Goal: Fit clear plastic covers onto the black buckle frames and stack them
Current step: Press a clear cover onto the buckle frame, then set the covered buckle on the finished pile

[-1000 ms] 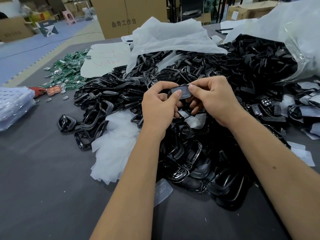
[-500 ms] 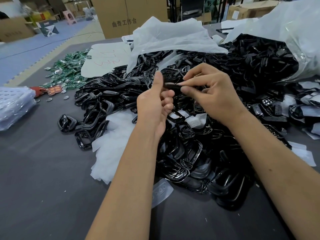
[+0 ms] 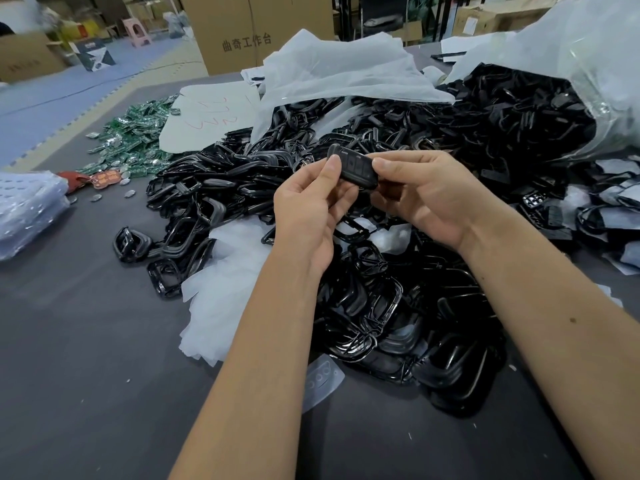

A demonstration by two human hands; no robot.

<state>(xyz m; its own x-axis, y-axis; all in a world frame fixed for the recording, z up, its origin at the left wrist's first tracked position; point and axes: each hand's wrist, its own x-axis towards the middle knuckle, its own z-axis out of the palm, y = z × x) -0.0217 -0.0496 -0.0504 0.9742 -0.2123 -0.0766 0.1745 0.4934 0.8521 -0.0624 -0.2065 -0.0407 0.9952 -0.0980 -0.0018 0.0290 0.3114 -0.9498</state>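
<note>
Both bare forearms are reaching forward from the bottom edge, converging toward the middle of the view. The left hand is turning its back toward the camera, thumb pointing upward and its tip pressing against the left end of a small black piece, the other fingers curling beneath. The right hand is facing it with the wrist bending inward, its thumb lying across the top right end and its fingers curling underneath. The two hands are pinching the piece between them, thumb tips close together.
</note>
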